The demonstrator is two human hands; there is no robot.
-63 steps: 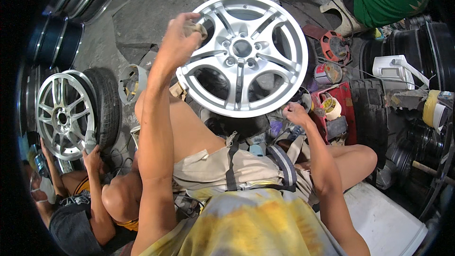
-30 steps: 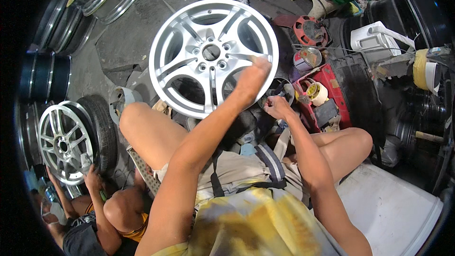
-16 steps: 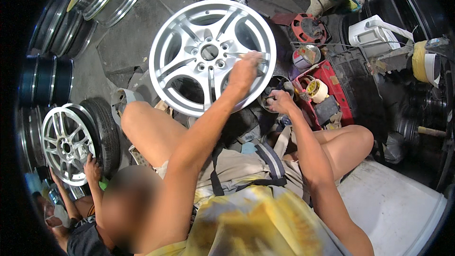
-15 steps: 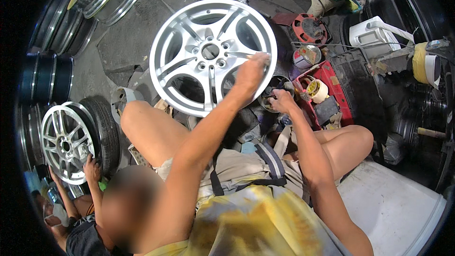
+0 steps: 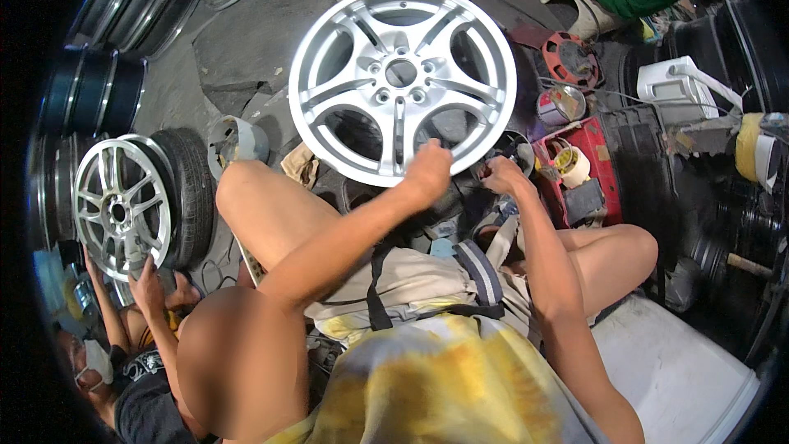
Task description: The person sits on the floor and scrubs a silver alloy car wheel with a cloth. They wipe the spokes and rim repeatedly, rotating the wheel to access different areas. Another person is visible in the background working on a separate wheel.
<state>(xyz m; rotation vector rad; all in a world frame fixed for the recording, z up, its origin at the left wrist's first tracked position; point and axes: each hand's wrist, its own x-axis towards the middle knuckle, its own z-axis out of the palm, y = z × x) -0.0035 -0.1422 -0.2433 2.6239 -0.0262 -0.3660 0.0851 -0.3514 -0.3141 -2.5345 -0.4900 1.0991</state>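
A silver alloy wheel rim [image 5: 400, 152] with paired spokes and a ring of bolt holes stands tilted in front of me. My left hand [image 5: 428, 173] is at its lower right part, over the opening beside the bottom spoke. Its fingers are curled closed, and whatever they hold is hidden. Just off the rim's lower right edge is my right hand [image 5: 505, 175], fingers bent together around something dark that I cannot make out. Close behind it shows an open metal can [image 5: 519, 148], partly covered by the hand.
To the right stand a red tray [image 5: 604, 173] with tape rolls, a paint tin [image 5: 561, 104] and a red reel [image 5: 571, 59]. At left, a co-worker's hand [image 5: 146, 286] touches another silver rim [image 5: 123, 205] beside a tyre [image 5: 185, 197]. Stacked rims line the far left.
My left hand has moved from the rim's right edge down and left toward the bottom spoke. My right hand stays beside the can. The whole view has shifted.
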